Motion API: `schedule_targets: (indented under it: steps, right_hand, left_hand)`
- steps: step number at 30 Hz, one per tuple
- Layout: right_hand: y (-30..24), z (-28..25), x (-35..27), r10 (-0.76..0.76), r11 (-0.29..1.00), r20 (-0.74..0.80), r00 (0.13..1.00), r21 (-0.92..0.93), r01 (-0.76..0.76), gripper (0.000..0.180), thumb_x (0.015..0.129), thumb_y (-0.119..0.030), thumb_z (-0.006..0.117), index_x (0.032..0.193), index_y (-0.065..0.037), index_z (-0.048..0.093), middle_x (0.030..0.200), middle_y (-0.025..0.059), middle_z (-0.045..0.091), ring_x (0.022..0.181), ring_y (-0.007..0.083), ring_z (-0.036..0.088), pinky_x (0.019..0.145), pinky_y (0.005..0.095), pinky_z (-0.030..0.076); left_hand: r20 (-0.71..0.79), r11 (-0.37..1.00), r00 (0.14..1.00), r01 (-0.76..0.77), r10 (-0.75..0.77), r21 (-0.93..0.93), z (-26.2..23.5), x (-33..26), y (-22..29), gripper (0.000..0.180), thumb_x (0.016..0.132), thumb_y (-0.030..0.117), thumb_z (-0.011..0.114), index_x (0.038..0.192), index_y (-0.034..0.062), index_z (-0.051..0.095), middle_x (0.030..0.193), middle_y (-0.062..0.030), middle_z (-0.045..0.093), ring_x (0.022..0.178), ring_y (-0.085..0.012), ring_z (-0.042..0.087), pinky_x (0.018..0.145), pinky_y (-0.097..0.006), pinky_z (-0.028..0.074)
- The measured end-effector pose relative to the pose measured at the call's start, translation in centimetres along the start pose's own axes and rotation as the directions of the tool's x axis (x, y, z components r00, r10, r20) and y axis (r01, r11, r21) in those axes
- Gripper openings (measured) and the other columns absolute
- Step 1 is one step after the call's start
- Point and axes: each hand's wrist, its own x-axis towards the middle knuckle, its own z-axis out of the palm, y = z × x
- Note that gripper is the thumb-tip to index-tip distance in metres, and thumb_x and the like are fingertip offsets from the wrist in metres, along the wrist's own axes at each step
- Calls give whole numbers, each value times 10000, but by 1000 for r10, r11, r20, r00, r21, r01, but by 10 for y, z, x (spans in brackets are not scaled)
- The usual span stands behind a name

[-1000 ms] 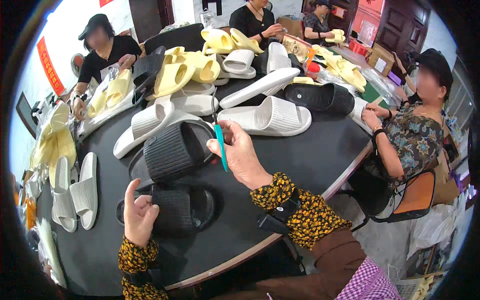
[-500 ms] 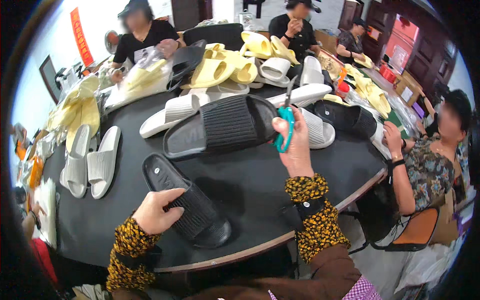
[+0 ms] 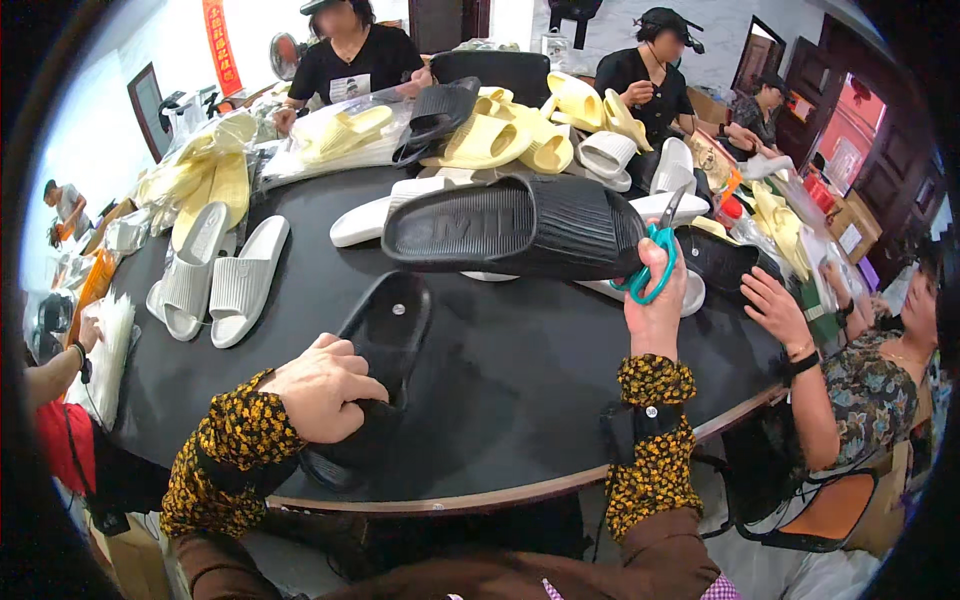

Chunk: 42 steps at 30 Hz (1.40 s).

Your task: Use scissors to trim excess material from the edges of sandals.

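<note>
My right hand (image 3: 655,310) grips scissors (image 3: 666,240) with teal handles, blades pointing up, and also the heel or toe end of a black slipper (image 3: 460,235) with a ribbed strap. That slipper is held up above the table, its insole turned toward me. My left hand (image 3: 325,392) is closed at the strap area of a second black slipper (image 3: 388,305) lying on the table; the hand and wrist cover much of it. Its far end carries a small round white sticker (image 3: 398,310). Exactly how the left fingers grip is partly hidden.
A dark table (image 3: 500,430) spreads before me. Pale grey slippers (image 3: 245,285) lie at left; yellow slippers (image 3: 490,140) are heaped at the back, some in clear bags. A co-worker's hand (image 3: 775,305) is near another black slipper (image 3: 715,262) at right. More people sit around the table.
The held slipper has turned to show more of its insole and, with the scissors, sits farther right in view. My left hand has closed and tilted over the lower slipper, which has turned. The view has shifted.
</note>
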Motion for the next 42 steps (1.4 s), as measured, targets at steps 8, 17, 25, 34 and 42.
schedule_targets:
  steps: [8,17,25,34,42]
  right_hand:
    - [0,-6,-6,178,944,231,957,-314,-99,449,697,-99,696,1115,-31,549,919,7,545,764,93,526,696,220,435]
    - [14,-9,-6,377,808,158,912,-538,-241,493,720,-149,680,1163,-33,499,904,49,563,734,103,542,480,249,455]
    - [42,-14,-5,209,805,183,961,-590,-63,569,746,-151,707,1230,18,460,987,96,578,858,123,551,712,246,456]
    - [20,3,-12,313,771,112,943,-610,-183,461,730,-132,650,1157,-16,521,822,-3,548,671,71,522,484,221,439]
    - [18,-1,-14,396,797,134,908,-541,-268,428,708,-118,658,1107,-22,538,833,-4,549,659,70,513,447,226,432]
  left_hand:
    - [-238,989,970,-18,53,148,25,2,-10,265,568,21,574,814,76,656,945,-95,550,980,-296,495,939,-427,353]
    - [-72,849,856,492,-512,-189,41,-46,-2,834,725,339,720,1374,31,296,1375,-269,330,1238,-423,361,1027,-439,313]
    - [-15,916,945,313,-327,-251,54,-69,-24,1033,617,352,795,1417,62,209,1367,-279,330,1216,-436,384,1019,-436,323]
    - [-210,855,839,447,-503,-262,74,-74,-38,596,710,-47,455,1300,16,400,1096,-237,564,1061,-373,528,920,-393,424]
    - [-243,393,707,53,-664,-918,78,-73,-56,380,822,-81,446,1192,-44,519,1076,-118,614,1019,-164,568,924,-275,431]
